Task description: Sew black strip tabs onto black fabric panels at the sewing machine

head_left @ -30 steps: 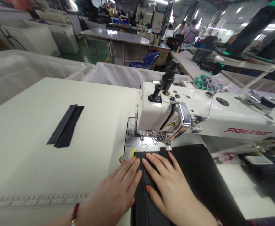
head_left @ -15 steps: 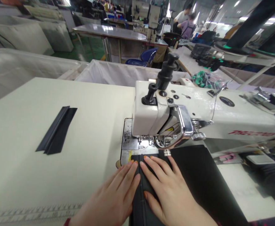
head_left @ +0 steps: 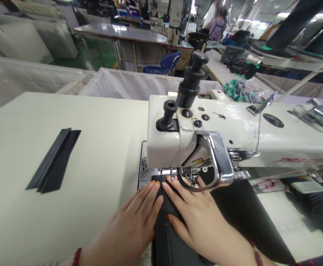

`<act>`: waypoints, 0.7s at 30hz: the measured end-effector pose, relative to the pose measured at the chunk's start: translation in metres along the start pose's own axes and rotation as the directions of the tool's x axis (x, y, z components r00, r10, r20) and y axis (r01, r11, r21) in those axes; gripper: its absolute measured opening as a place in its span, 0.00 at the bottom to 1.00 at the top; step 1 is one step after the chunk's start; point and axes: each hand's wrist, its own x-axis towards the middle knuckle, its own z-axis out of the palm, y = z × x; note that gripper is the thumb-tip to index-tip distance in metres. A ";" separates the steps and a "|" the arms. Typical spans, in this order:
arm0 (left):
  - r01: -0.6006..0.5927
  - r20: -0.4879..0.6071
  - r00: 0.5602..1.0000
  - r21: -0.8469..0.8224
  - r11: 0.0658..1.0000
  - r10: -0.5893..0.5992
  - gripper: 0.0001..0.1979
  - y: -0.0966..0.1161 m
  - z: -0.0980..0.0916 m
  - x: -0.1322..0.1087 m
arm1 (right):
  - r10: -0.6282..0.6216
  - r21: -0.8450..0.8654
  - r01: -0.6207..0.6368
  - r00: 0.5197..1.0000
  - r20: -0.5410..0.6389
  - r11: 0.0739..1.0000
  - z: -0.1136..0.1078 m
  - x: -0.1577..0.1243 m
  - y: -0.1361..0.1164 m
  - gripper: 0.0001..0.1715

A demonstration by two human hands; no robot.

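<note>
Black leather-like material (head_left: 241, 207) lies under the head of a white sewing machine (head_left: 167, 144), with a seamed strip running lengthwise along its left part. My left hand (head_left: 136, 218) rests flat on the strip's left edge, fingers stretched toward the needle area. Just right of the seam, my right hand (head_left: 194, 214) presses down with its fingers spread and thumb out to the side. Its fingertips are close to the presser foot and partly hidden behind the chrome guard (head_left: 219, 162). The material's front edge reaches the metal needle plate (head_left: 144, 166).
Two narrow black strips (head_left: 54, 160) lie overlapped on the white table (head_left: 100, 147) at the left. Beyond the table stand white-lined bins (head_left: 128, 83) and a blue chair (head_left: 164, 64). A bag of green spools (head_left: 237, 90) sits behind the machine. A person (head_left: 216, 26) is in the background.
Both hands and the black material have moved forward, bringing its front edge under the machine head. My right fingertips are now behind the chrome guard. The camera view has shifted slightly.
</note>
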 end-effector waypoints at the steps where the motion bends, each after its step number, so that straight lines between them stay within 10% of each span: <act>1: 0.008 0.005 1.000 -0.006 1.000 -0.008 0.29 -0.001 0.000 0.001 | -0.001 0.000 0.001 1.000 -0.002 1.000 -0.001 0.001 0.001 0.33; 21: 0.044 0.042 0.998 0.009 0.999 -0.044 0.26 -0.013 0.002 0.014 | -0.010 -0.054 0.007 0.998 -0.070 0.999 -0.013 0.017 0.007 0.29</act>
